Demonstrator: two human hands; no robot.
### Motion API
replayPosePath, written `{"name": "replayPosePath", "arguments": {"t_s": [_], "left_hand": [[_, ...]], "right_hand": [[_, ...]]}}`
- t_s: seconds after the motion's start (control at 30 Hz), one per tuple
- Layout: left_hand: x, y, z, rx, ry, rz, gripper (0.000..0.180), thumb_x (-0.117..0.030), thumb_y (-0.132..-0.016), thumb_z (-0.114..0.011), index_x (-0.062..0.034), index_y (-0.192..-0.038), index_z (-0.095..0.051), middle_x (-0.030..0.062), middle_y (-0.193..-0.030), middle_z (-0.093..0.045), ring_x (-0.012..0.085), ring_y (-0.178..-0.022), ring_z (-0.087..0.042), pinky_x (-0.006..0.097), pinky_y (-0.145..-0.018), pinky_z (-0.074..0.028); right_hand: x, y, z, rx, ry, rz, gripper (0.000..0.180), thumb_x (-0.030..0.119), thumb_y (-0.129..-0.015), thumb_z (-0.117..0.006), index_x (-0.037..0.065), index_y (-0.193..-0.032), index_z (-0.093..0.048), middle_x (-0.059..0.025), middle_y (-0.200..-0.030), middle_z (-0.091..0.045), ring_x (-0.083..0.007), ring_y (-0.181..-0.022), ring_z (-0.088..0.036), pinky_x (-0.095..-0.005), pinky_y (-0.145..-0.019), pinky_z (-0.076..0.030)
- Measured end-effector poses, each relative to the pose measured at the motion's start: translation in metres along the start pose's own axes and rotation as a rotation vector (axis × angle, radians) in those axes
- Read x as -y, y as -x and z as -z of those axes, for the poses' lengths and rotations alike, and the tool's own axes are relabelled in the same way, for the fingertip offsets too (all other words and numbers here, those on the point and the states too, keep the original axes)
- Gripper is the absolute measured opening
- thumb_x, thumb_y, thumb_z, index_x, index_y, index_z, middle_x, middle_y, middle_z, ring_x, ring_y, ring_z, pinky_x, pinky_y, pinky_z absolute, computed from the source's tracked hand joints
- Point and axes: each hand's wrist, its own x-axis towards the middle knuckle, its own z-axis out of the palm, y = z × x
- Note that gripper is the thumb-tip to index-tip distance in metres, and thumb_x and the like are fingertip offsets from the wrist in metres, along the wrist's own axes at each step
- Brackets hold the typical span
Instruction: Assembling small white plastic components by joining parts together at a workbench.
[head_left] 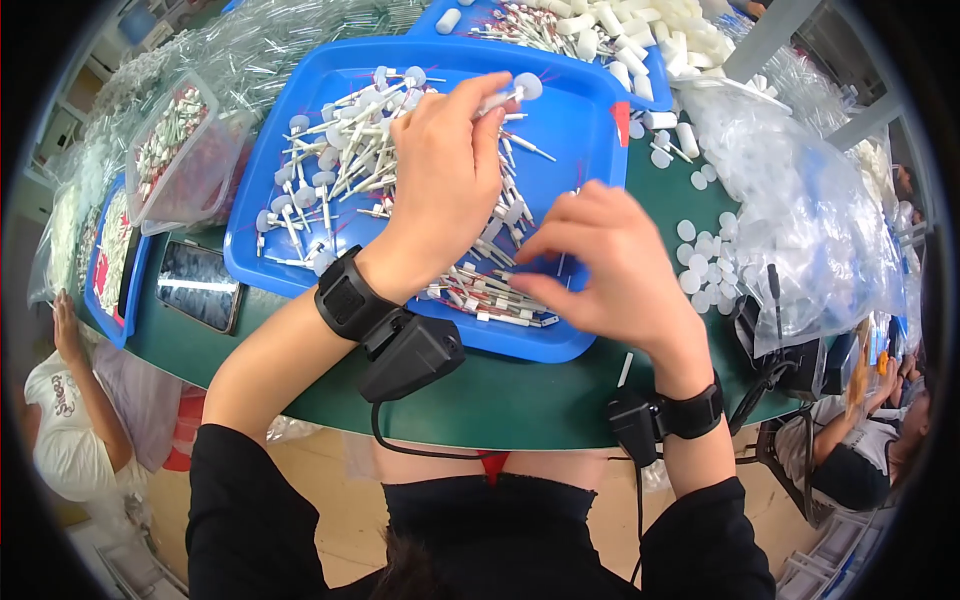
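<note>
My left hand (445,170) is closed over the far part of a blue tray (570,110), pinching a small white stick part with a round translucent disc (527,87) at its end. Under and beside that hand lies a pile of similar disc-ended white sticks (360,150), pointing various ways. My right hand (615,265) hovers at the tray's near right, thumb and forefinger apart with nothing visible between them. Just below those fingertips is a heap of thin white sticks (485,295) with reddish wires, without discs.
Loose white discs (705,265) lie right of the tray beside a clear plastic bag (790,200). A second blue tray (655,85) behind holds white cylinders. Left are a phone (198,285) and a clear tub (180,150) of small parts. Other people sit at both sides.
</note>
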Motion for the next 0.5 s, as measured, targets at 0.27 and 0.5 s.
{"name": "replayPosePath", "arguments": {"t_s": [0.27, 0.5], "left_hand": [[-0.01, -0.006, 0.004, -0.101, 0.02, -0.147, 0.021, -0.012, -0.088, -0.054, -0.0054, -0.107, -0.062, 0.0073, -0.101, -0.062, 0.0244, -0.1, -0.051, 0.036, -0.088, -0.035], [-0.017, -0.004, 0.014, 0.268, 0.681, -0.141, 0.027, -0.013, -0.091, -0.05, -0.0013, -0.113, -0.061, 0.0105, -0.099, -0.063, 0.0181, -0.088, -0.056, 0.03, -0.08, -0.043]], "right_hand": [[0.001, 0.001, 0.002, 0.103, 0.084, -0.042, 0.012, 0.011, -0.063, -0.074, 0.008, -0.072, -0.066, -0.0031, -0.068, -0.056, -0.0204, -0.069, -0.049, -0.0314, -0.066, -0.039], [-0.017, 0.001, 0.019, -0.285, -0.828, -0.394, 0.01, 0.009, -0.075, -0.072, 0.002, -0.078, -0.065, 0.006, -0.065, -0.052, -0.002, -0.063, -0.046, -0.0184, -0.057, -0.036]]}}
